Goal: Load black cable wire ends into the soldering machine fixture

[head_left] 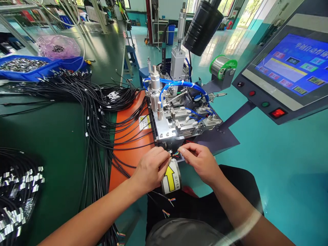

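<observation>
In front of the soldering machine [166, 131], my left hand [151, 167] pinches a black cable close to its stripped end. Thin coloured wires [175, 154] fan out of that end towards the right. My right hand [198, 160] has thumb and forefinger closed on the tips of these wires. Just below my fingers is a curved metal piece with a yellow arrow label [169, 177]. Two more cable ends with bare coloured wires [166, 213] hang under my left wrist. The cable inside my left fist is mostly hidden.
Many black cables [99, 136] lie over the green table [58, 130] and an orange sheet [125, 130]. Blue trays of small metal parts [23, 65] stand at the back left. A solder spool [222, 66] and a control screen [289, 68] are on the right.
</observation>
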Action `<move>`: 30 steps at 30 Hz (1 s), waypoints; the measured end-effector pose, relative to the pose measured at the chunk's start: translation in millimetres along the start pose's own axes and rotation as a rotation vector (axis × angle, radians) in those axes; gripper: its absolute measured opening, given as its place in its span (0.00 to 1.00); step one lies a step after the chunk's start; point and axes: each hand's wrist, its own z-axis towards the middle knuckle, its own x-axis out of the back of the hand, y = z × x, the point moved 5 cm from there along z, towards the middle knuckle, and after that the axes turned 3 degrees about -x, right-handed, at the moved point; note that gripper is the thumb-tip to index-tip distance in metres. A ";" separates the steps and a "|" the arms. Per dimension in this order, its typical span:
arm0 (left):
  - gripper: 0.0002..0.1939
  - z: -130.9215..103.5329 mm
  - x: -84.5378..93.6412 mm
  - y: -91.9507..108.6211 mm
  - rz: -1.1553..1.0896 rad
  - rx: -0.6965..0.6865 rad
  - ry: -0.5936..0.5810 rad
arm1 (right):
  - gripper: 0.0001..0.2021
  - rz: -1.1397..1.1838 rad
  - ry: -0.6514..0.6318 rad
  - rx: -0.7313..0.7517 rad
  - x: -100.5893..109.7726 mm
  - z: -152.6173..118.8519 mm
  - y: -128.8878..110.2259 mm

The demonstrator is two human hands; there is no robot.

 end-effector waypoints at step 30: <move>0.10 0.1 0.0 -4.2 0.024 0.055 -0.001 | 0.13 0.046 -0.018 0.035 -12.8 8.1 8.8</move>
